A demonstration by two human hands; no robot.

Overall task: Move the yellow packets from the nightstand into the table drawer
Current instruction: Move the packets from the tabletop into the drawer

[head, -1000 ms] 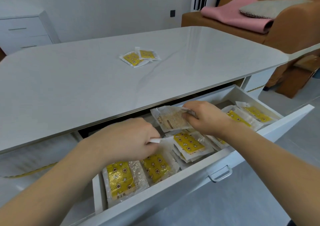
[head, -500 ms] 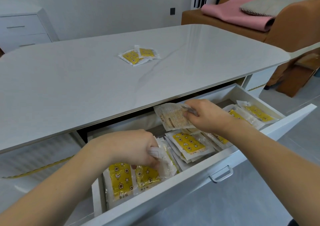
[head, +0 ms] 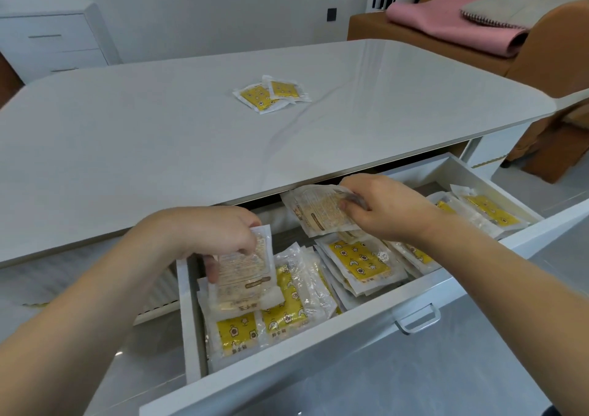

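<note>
The white table drawer (head: 350,345) stands pulled open and holds several yellow packets (head: 360,261) lying flat. My left hand (head: 204,234) grips one packet (head: 245,278) by its top edge, printed back toward me, over the drawer's left end. My right hand (head: 385,207) pinches another packet (head: 322,210), also back side up, above the drawer's middle near the tabletop edge. Two more yellow packets (head: 271,95) lie overlapping on the grey tabletop (head: 159,148).
A white chest of drawers (head: 54,45) stands at the back left. An orange sofa (head: 541,52) with a pink blanket (head: 446,23) sits at the back right. The drawer's metal handle (head: 417,320) faces me above grey floor.
My left hand has lifted a packet from the drawer's left side and turned its printed back up. My right hand kept its packet in about the same place.
</note>
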